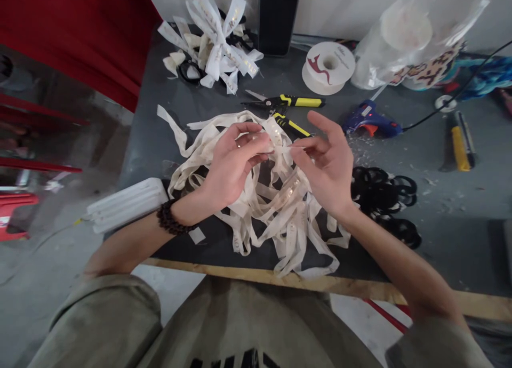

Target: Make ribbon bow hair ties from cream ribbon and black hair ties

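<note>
Both hands meet above a heap of cream printed ribbon [296, 197] on the dark table. My left hand [240, 165] is closed, thumb and fingers pinching a piece of white ribbon [276, 136]. At the ribbon's right side my right hand [326, 162] pinches a thin end of it between thumb and fingers, with the index finger raised. Just beyond the hands lie yellow-and-black scissors [302, 101]. To the right of my right hand is a pile of black hair ties [384, 197].
Finished white bows [218, 42] lie at the back left, a ribbon spool [328, 66] at the back. A blue glue gun [372, 120] with a cord and a yellow cutter [462, 144] are on the right. A white device [128, 202] sits by my left forearm.
</note>
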Demonstrator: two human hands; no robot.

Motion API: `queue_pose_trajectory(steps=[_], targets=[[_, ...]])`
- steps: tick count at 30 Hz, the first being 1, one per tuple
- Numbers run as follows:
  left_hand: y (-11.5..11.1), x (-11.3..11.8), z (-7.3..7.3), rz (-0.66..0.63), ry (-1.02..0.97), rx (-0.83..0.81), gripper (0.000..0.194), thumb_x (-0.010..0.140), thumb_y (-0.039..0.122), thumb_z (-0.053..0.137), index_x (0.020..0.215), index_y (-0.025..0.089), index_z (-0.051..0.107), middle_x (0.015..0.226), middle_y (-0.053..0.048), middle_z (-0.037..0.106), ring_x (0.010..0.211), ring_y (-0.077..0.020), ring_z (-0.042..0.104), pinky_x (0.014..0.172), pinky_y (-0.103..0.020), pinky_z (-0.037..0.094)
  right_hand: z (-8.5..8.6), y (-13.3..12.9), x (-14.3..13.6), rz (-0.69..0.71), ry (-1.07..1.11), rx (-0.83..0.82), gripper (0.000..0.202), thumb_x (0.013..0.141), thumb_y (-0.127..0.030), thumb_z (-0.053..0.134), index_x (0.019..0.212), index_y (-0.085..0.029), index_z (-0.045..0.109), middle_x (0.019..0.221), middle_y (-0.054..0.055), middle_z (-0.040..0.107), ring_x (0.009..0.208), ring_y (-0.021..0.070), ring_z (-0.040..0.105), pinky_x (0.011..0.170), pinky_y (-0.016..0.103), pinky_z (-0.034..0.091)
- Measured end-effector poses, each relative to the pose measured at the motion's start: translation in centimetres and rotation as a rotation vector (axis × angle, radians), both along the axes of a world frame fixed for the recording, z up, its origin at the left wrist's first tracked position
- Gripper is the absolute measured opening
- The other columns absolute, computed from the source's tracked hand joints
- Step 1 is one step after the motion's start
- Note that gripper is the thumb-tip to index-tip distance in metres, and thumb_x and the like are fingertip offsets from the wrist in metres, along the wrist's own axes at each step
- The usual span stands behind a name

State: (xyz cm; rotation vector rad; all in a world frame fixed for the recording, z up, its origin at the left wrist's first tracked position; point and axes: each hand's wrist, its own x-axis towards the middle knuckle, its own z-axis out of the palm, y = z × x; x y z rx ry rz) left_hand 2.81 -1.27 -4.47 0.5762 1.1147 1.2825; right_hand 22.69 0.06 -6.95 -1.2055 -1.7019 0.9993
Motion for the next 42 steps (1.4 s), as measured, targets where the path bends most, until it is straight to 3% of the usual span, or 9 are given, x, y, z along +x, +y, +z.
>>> queue_pose_trajectory(steps=[6, 12, 15, 18, 21, 25, 31, 34, 42], targets=[[-0.3, 0.0, -0.5, -0.142, 0.035, -0.041, 0.043, 0.082, 0.026, 0.097, 0.11, 0.023, 0.064, 0.093, 0.001, 0.075, 0.085, -0.0152, 0.075, 0.085, -0.031, 0.062, 0.4, -0.2, 0.0, -0.031, -0.03, -0.033, 0.054, 0.108, -0.042, 0.06, 0.159, -0.035, 0.045, 0.117, 0.006, 0.081, 0.112, 0.0282, 0.08, 0.098, 0.051, 0.069], [-0.3, 0.0, -1.1, -0.161, 0.138, 0.012, 0.035, 0.08, 0.023, 0.095, 0.1, 0.022, 0.067, 0.087, 0.001, 0.074, 0.074, -0.0139, 0.069, 0.07, -0.029, 0.057, 0.8, 0.4, 0.4, 0.032, -0.063, -0.03, 0.049, 0.105, -0.037, 0.061, 0.153, -0.03, 0.05, 0.107, 0.003, 0.083, 0.101, 0.0244, 0.081, 0.092, 0.044, 0.067], [-0.4, -0.1, -1.1, -0.172, 0.176, 0.023, 0.031, 0.08, 0.02, 0.092, 0.099, 0.022, 0.067, 0.086, 0.001, 0.075, 0.073, -0.0138, 0.07, 0.07, -0.029, 0.057, 2.0, 1.6, 1.3, 0.131, -0.371, 0.044, 0.04, 0.104, -0.034, 0.061, 0.144, -0.025, 0.06, 0.109, 0.006, 0.084, 0.097, 0.0254, 0.08, 0.09, 0.043, 0.063], [-0.6, -0.2, -0.9, -0.217, 0.244, 0.095, 0.03, 0.083, 0.025, 0.093, 0.1, 0.022, 0.069, 0.087, 0.0, 0.077, 0.077, -0.017, 0.074, 0.077, -0.033, 0.061, 4.0, 3.0, 3.0, 0.192, -0.925, 0.223, 0.029, 0.105, -0.033, 0.061, 0.129, -0.021, 0.073, 0.116, 0.013, 0.083, 0.109, 0.0338, 0.078, 0.093, 0.046, 0.055], [-1.0, -0.3, -0.2, -0.236, 0.353, 0.185, 0.031, 0.086, 0.03, 0.093, 0.105, 0.023, 0.069, 0.09, -0.001, 0.079, 0.079, -0.0205, 0.077, 0.078, -0.035, 0.062, 5.8, 4.5, 5.7, 0.04, -1.27, 0.253, 0.039, 0.11, -0.039, 0.058, 0.139, -0.016, 0.069, 0.121, 0.02, 0.081, 0.117, 0.0389, 0.073, 0.088, 0.044, 0.049], [-1.3, -0.3, 0.5, -0.293, 0.461, 0.215, 0.026, 0.09, 0.032, 0.088, 0.105, 0.023, 0.069, 0.09, -0.003, 0.079, 0.083, -0.0219, 0.078, 0.077, -0.033, 0.061, 6.4, 7.3, 10.5, -0.062, -1.479, 0.074, 0.061, 0.115, -0.056, 0.042, 0.136, -0.006, 0.069, 0.126, 0.033, 0.076, 0.117, 0.0425, 0.072, 0.082, 0.046, 0.043], [-1.7, 0.0, 0.7, -0.363, 0.617, 0.335, 0.014, 0.092, 0.026, 0.083, 0.102, 0.023, 0.073, 0.098, -0.003, 0.08, 0.089, -0.0204, 0.077, 0.078, -0.031, 0.058, 4.4, 10.7, 14.9, 0.099, -1.48, -0.078, 0.07, 0.111, -0.061, 0.051, 0.15, -0.004, 0.058, 0.136, 0.033, 0.073, 0.118, 0.0407, 0.073, 0.085, 0.043, 0.043], [-1.9, 0.1, 0.9, -0.4, 0.764, 0.455, 0.008, 0.093, 0.018, 0.078, 0.098, 0.023, 0.074, 0.103, -0.003, 0.082, 0.09, -0.0185, 0.075, 0.077, -0.03, 0.056, 4.4, 10.4, 14.2, 0.089, -1.459, -0.055, 0.074, 0.109, -0.058, 0.055, 0.158, -0.003, 0.049, 0.136, 0.034, 0.073, 0.112, 0.0402, 0.074, 0.079, 0.043, 0.04], [-2.3, 0.2, 1.0, -0.411, 0.907, 0.58, 0.009, 0.093, 0.016, 0.076, 0.099, 0.023, 0.075, 0.101, -0.003, 0.083, 0.085, -0.0166, 0.075, 0.074, -0.028, 0.055, 4.5, 8.9, 11.7, 0.011, -1.478, 0.086, 0.061, 0.112, -0.054, 0.055, 0.132, 0.001, 0.07, 0.119, 0.037, 0.078, 0.112, 0.0425, 0.076, 0.085, 0.049, 0.042]])
